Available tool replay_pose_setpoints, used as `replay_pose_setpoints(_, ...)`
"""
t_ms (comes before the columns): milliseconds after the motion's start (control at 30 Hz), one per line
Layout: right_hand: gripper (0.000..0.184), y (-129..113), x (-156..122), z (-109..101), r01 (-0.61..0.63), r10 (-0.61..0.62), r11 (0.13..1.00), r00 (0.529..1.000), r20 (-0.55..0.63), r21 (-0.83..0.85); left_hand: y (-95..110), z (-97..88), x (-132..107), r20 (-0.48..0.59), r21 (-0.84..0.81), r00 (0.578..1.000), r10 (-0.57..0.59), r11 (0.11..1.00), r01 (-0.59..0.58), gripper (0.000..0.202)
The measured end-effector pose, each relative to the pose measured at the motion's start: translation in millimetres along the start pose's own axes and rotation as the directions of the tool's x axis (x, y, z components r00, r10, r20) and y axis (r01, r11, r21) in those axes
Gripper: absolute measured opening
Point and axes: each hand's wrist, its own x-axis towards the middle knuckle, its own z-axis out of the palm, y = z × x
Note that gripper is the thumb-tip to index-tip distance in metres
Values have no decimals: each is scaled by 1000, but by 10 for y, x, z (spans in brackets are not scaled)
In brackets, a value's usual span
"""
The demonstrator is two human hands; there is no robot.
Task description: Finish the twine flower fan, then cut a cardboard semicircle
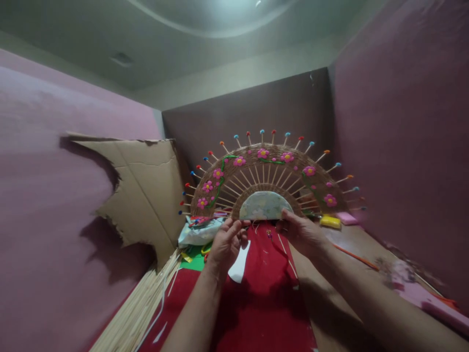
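A half-round decorative fan (pixel 273 187) stands upright before me, held up by its straight lower edge. Thin sticks radiate through its brown woven bands, tipped with red, blue and orange balls. Pink flowers with yellow centres and green stems decorate the outer band. A pale floral half-disc (pixel 264 205) covers its middle. My left hand (pixel 227 239) pinches the bottom edge left of centre. At the right end of the half-disc, my right hand (pixel 301 231) grips the fan, thumb in front and fingers mostly behind or below.
Red cloth (pixel 256 303) covers the surface below. Torn cardboard (pixel 142 190) leans at the left wall, above a bundle of thin sticks (pixel 135 308). A pale floral bundle (pixel 200 234) and scissors (pixel 206 249) lie left; yellow (pixel 330 222) and pink (pixel 347 218) blocks lie right.
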Motion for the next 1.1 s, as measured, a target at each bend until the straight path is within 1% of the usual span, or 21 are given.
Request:
replay_pose_setpoints(133,23,24,-5,-20,-11,12,1000,1000,6,-16,-33,21,-7,3,-67,1000,7,998,-6,25)
replay_pose_setpoints(367,21,31,-8,-17,53,-49,997,995,82,-54,-94,25,14,-12,-184,1000,-22,983,19,17)
replay_pose_setpoints(567,25,93,16,-26,22,-21,998,999,24,-58,-151,33,11,-39,-285,996,-76,956,61,22)
replay_pose_setpoints(667,27,118,18,-39,11,-10,998,1000,16,-58,-178,20,20,-42,-313,994,-103,946,85,24)
replay_pose_setpoints(833,22,134,17,-51,1,-1,999,1000,8,-41,-215,5,44,-61,-342,990,-127,935,99,24)
replay_pose_setpoints(1100,22,165,41,-85,11,-11,1000,1000,21,-2,-235,20,41,-43,-343,991,-127,934,105,29)
